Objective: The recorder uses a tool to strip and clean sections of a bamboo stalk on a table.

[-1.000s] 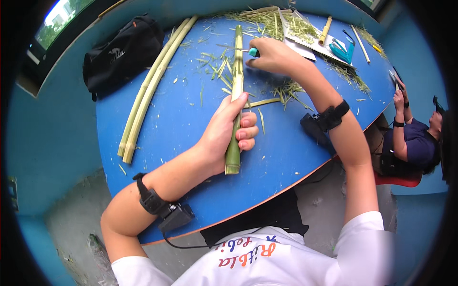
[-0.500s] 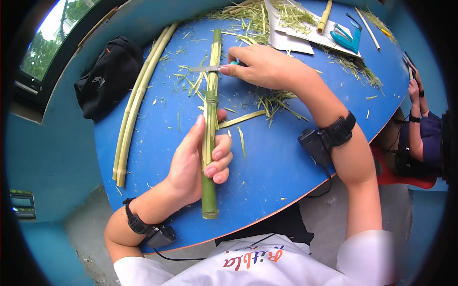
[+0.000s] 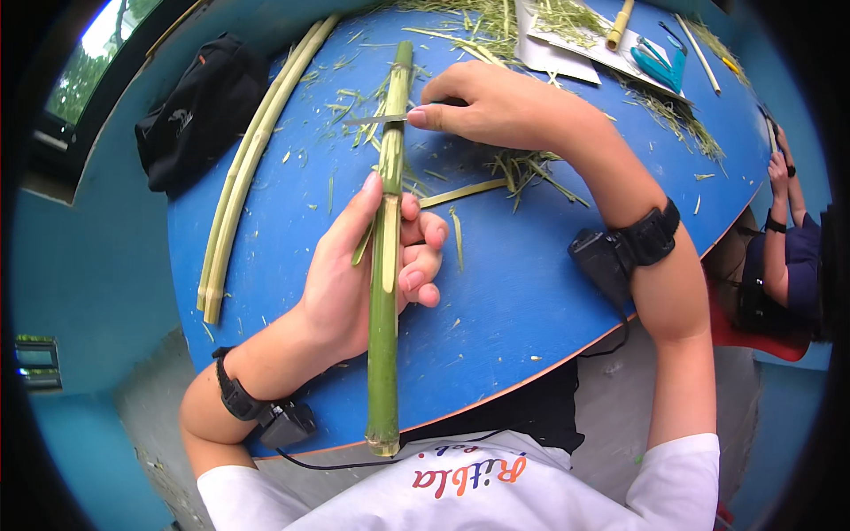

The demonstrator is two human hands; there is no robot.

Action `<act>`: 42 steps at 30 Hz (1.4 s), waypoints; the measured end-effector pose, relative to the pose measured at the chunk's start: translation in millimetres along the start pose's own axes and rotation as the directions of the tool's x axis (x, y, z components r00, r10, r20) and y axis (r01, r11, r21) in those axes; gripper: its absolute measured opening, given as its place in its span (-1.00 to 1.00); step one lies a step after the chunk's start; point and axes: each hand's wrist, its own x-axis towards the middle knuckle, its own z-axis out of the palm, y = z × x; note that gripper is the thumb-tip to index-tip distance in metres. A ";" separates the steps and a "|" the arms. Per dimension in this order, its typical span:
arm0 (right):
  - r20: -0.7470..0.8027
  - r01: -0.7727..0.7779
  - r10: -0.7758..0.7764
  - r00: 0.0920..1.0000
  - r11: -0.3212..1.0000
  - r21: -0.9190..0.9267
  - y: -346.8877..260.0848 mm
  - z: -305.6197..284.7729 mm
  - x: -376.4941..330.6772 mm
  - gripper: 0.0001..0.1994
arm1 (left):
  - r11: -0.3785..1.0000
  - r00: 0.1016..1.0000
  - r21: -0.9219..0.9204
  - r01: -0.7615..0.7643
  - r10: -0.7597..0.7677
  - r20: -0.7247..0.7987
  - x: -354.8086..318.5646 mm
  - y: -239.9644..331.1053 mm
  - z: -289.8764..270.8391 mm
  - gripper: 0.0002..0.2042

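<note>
green stalk [image 3: 384, 336] in left hand [image 3: 354, 283], blade [image 3: 376, 119] in right hand [image 3: 496, 106]

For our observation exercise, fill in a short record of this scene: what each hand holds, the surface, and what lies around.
Left hand: grip closed around a long green bamboo stalk
Right hand: holds a thin metal blade against the stalk
Surface: round blue table
Left of stalk: two pale split bamboo strips, black bag
Far side: green shavings, teal scissors
Right edge: another person's arm
</note>
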 end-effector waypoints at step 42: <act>-0.403 -0.172 0.016 0.915 0.919 -0.354 32.1 10.5 20.1 -0.52 | 0.968 0.992 -0.233 0.087 -0.064 0.108 -1.1 1.2 -6.3 -0.70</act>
